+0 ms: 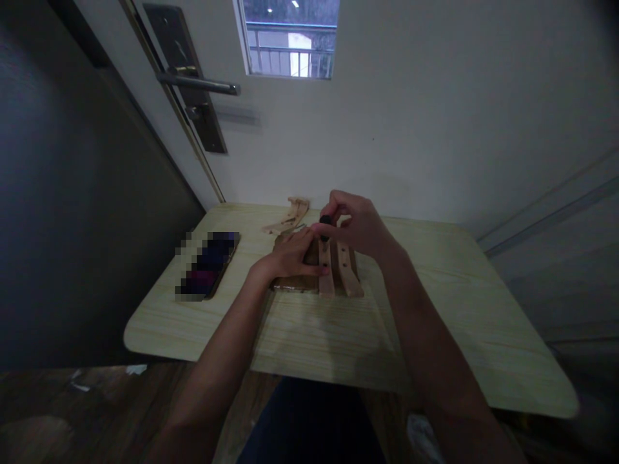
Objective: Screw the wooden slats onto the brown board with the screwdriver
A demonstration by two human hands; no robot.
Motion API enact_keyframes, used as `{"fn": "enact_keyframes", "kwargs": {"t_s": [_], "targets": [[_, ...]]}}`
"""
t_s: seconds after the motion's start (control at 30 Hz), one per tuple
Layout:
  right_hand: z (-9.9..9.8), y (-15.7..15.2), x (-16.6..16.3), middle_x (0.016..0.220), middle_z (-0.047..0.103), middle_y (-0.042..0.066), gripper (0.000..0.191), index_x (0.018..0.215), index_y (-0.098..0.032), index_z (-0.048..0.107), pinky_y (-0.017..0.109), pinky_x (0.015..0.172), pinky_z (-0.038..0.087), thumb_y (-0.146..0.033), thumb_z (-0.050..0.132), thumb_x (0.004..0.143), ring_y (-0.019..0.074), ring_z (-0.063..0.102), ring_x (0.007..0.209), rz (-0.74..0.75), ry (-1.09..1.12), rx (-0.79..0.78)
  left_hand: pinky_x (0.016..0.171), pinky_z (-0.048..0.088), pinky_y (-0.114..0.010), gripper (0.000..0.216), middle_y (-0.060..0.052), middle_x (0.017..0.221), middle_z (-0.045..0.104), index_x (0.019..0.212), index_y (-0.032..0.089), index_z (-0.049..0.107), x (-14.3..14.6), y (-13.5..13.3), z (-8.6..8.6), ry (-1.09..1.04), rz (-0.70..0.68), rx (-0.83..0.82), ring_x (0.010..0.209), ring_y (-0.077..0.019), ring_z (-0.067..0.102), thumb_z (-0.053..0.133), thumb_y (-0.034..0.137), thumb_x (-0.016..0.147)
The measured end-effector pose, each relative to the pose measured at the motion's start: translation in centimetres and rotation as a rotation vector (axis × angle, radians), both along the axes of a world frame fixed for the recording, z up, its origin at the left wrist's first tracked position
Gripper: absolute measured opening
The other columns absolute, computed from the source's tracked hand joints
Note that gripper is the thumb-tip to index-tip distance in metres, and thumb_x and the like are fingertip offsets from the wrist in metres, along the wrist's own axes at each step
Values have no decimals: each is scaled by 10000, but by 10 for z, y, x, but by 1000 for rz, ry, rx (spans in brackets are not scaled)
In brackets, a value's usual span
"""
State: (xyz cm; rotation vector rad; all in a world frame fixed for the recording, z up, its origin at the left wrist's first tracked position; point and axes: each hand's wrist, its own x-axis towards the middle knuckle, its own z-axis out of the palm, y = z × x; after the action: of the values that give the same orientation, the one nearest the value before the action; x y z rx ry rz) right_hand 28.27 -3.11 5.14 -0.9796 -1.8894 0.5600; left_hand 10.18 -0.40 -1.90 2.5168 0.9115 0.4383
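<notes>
A dark wooden board (pixel 294 282) lies on the pale wood-grain table (pixel 435 309), with two light wooden slats (pixel 349 270) resting across it. My left hand (pixel 290 254) lies on the board with its fingers stretched flat, holding the left slat in place. My right hand (pixel 355 222) hovers just above the slats, its fingers pinched round a small dark tool handle (pixel 325 221) that stands upright over the left slat. The tool's tip is hidden behind my fingers.
More loose light wooden pieces (pixel 290 216) lie behind the board near the wall. A dark flat object, blurred out (pixel 209 264), lies at the table's left. A door with a metal lever handle (pixel 200 82) stands at the left, and a small window (pixel 290 38) is above.
</notes>
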Motion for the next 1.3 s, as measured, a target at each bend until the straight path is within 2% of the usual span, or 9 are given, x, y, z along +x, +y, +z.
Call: {"fn": "enact_keyframes", "kwargs": {"t_s": [0.1,0.23,0.3,0.43,0.53,0.63,0.9,1.07,1.3], "targets": [[-2,0,2,706,569,-33,399,725,-178,524,204,564,433,-480,782,683,76,522,623,43,40,-40,1102,305,-525,900,-161,1449,419,1419,187,317,0,0,0,0,-15,-4,1352,-379,368,649,657,727],[-1,3,7,886,651,12,391,1015,-181,621,211,599,476,-458,727,760,94,599,707,244,51,-147,1086,312,-538,830,-165,1388,465,1351,177,398,0,0,0,11,-4,-2,1305,-380,415,653,651,718],[1,4,11,901,674,26,357,1038,-181,661,220,620,491,-443,692,798,100,612,723,314,15,-170,1080,315,-539,781,-152,1355,491,1307,185,436,0,0,0,7,1,-6,1287,-374,433,659,644,715],[2,5,15,781,672,13,315,865,-172,690,239,618,492,-450,754,730,105,592,669,224,-11,-134,1065,331,-531,748,-123,1323,509,1288,218,437,0,-1,1,-21,-10,-15,1243,-344,470,679,619,706],[0,5,12,689,612,-16,365,708,-172,598,230,582,456,-463,810,647,92,537,617,72,-3,-49,1045,353,-528,763,-126,1301,518,1307,213,420,0,0,2,-22,-18,-10,1220,-342,482,671,617,710],[-4,6,7,702,577,-27,416,684,-185,513,217,553,417,-461,819,628,80,499,601,-1,5,-16,1063,337,-526,806,-144,1352,485,1349,198,384,0,0,1,0,-12,-9,1265,-357,449,654,623,720],[-12,9,3,908,673,30,332,958,-167,611,222,649,476,-433,710,784,107,603,761,207,36,-108,1107,292,-525,897,-158,1455,410,1432,201,305,0,0,1,-4,-7,-24,1364,-371,361,637,637,722],[-7,10,15,1029,703,73,378,1116,-156,661,235,717,510,-434,617,863,133,642,868,329,-59,-146,1103,292,-525,896,-155,1415,455,1405,199,347,0,0,-2,5,16,-36,1349,-374,375,616,694,709],[-7,9,22,855,698,41,289,911,-160,693,232,646,513,-427,681,801,121,633,738,255,-67,-171,1098,300,-521,792,-129,1370,488,1322,225,428,0,2,-3,-44,-20,-30,1299,-343,430,652,663,701]]}}
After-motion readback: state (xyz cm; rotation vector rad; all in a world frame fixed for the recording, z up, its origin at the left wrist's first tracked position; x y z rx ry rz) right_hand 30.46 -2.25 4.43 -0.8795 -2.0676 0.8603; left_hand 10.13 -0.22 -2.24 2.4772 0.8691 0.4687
